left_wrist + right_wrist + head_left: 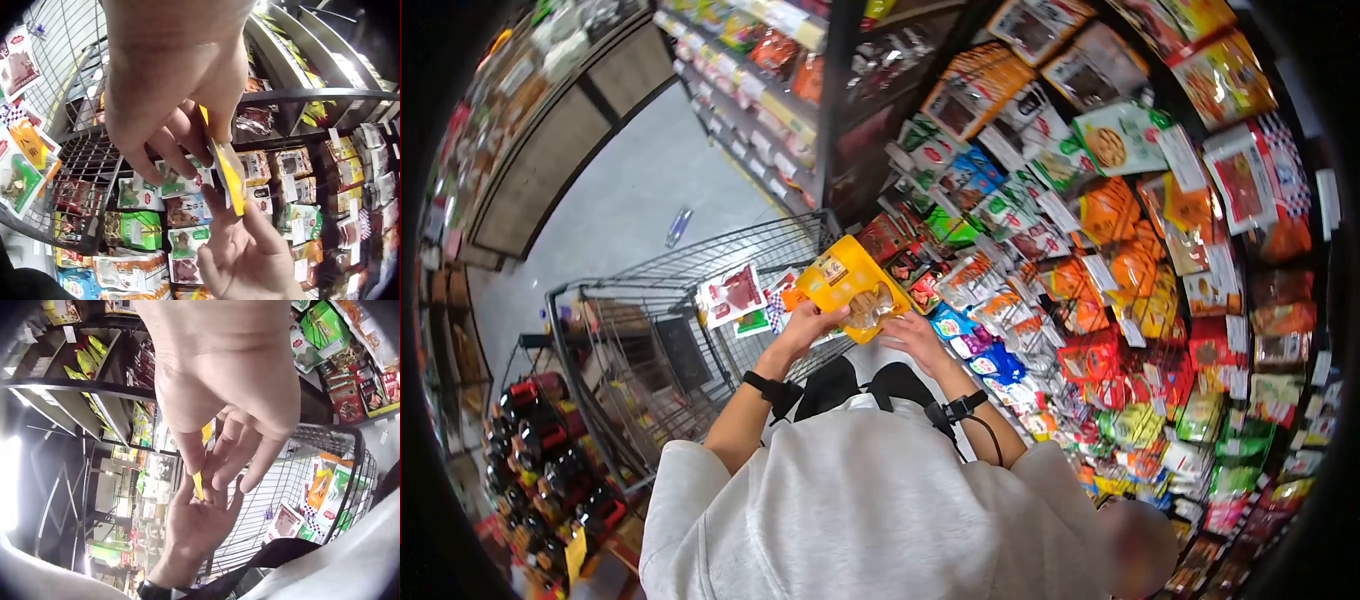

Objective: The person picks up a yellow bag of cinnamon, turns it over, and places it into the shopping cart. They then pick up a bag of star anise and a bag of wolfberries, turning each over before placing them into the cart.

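Note:
A yellow pouch [852,287] with a clear window is held up between both hands over the cart's near corner. The left hand [807,328] pinches its left edge, thumb on the front. At the lower right corner, the right hand [916,338] grips the pouch with thumb and fingers. Seen edge-on in the left wrist view, the pouch [229,175] lies between the left hand [178,94] and the right hand [250,259]. The right wrist view shows only thin yellow slivers of the pouch [198,485] among the fingers.
A wire shopping cart [610,370] stands at the left, holding several packets [733,296]. Hanging packaged goods [1135,270] fill the wall at the right. Dark red-labelled bottles [540,440] are at the lower left. Shelving [750,90] stands ahead, beside grey floor [635,165].

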`<action>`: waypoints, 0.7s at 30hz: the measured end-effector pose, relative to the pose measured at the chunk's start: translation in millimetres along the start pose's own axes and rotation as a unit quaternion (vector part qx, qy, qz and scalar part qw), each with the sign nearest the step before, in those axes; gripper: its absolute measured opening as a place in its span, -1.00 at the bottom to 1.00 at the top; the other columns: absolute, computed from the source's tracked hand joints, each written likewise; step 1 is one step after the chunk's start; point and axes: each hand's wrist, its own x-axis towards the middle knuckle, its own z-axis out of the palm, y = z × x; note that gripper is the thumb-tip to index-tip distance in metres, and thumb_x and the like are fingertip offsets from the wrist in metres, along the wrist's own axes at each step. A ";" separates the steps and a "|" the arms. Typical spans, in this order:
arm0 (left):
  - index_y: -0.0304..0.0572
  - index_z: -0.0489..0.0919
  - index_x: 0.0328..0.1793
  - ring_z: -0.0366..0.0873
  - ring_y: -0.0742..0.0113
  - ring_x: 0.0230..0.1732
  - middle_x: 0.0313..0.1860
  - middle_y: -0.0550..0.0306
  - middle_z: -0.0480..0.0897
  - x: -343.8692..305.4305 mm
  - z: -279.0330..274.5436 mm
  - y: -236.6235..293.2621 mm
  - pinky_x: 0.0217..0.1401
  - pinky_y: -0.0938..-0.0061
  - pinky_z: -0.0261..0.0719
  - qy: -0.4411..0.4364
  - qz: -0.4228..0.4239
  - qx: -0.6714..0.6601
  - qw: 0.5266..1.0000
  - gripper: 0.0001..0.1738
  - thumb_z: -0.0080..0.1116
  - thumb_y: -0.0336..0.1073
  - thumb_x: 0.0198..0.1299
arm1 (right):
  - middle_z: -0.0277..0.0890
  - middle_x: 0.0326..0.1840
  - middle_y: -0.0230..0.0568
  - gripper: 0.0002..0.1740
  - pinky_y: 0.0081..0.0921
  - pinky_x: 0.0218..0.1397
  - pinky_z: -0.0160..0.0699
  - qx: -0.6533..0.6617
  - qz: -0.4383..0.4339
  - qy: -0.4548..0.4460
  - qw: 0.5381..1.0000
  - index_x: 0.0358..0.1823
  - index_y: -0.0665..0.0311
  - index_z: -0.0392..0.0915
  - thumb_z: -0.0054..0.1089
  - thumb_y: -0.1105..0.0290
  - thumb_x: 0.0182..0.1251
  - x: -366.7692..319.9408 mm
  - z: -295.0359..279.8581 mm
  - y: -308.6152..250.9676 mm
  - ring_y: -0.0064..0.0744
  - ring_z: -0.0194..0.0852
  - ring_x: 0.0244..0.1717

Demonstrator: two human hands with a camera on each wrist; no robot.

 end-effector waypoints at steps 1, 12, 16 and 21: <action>-0.26 0.56 0.21 0.64 0.32 0.03 0.09 0.14 0.66 0.6 6.3 4.0 0.18 0.38 0.59 -0.013 -0.003 0.039 0.999 -0.56 0.32 -0.23 0.28 | 0.60 0.06 -0.24 -0.62 -0.37 0.21 0.60 -0.024 -0.014 0.019 0.999 0.17 0.32 0.48 0.25 0.32 0.41 -1.5 -11.2 4.2 -0.45 0.59 0.09; -0.29 0.68 0.04 0.54 0.57 -0.17 -0.18 0.27 0.72 17.8 124.4 -24.0 -0.02 0.57 0.51 -0.111 0.082 0.271 0.953 -0.64 0.27 -0.14 0.33 | 0.59 0.00 -0.24 -0.51 -0.51 0.14 0.56 -0.003 -0.195 0.131 0.972 0.35 0.33 0.29 0.16 0.43 0.46 -79.9 -94.9 34.7 -0.49 0.55 0.05; -0.32 0.67 0.00 0.51 0.62 -0.28 -0.29 0.30 0.68 14.4 174.1 -50.9 -0.21 0.64 0.49 -0.096 0.098 0.225 0.965 -0.65 0.23 -0.13 0.37 | 0.61 -0.09 -0.22 -0.70 -0.48 0.08 0.63 0.037 -0.212 0.142 0.966 0.13 0.36 0.42 0.16 0.46 0.45 -111.2 -142.5 71.6 -0.46 0.60 -0.03; -0.37 0.62 0.00 0.50 0.59 -0.29 -0.27 0.31 0.63 5.8 245.8 -78.3 -0.21 0.63 0.50 -0.120 0.095 0.234 0.960 -0.65 0.17 -0.15 0.40 | 0.61 -0.16 -0.25 -0.83 -0.50 0.06 0.65 0.080 -0.220 0.141 0.962 -0.03 0.34 0.49 0.19 0.48 0.41 -165.5 -190.9 83.8 -0.46 0.62 -0.10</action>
